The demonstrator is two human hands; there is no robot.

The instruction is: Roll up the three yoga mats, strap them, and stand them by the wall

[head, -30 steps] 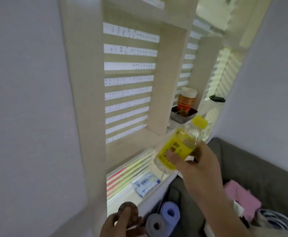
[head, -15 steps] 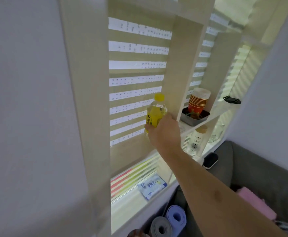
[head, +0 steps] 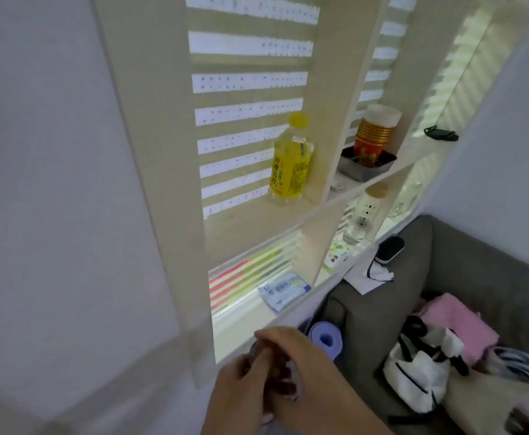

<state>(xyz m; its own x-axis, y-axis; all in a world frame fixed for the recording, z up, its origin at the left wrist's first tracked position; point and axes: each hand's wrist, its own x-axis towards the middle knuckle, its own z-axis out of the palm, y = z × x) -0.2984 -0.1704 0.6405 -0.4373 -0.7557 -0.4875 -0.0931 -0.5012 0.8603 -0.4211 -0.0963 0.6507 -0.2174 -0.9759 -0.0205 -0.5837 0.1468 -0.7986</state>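
1. A dark rolled mat [head: 283, 376] sits low by the shelf, gripped between both hands.
2. Left hand [head: 241, 394] and right hand [head: 301, 368] curl their fingers around it.
3. A purple mat [head: 326, 340] stands just behind.
4. A yellow bottle [head: 291, 161] stands on the shelf [head: 257, 227].

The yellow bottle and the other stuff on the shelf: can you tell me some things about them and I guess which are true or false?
1. The yellow bottle stands upright on the shelf. True.
2. A hand holds the bottle. False: no hand touches it.
3. The paper cups are stacked in a dark tray. True.
4. The purple yoga mat lies unrolled. False: it is rolled up, standing by the sofa.
5. The bottle cap is red. False: it is yellow.
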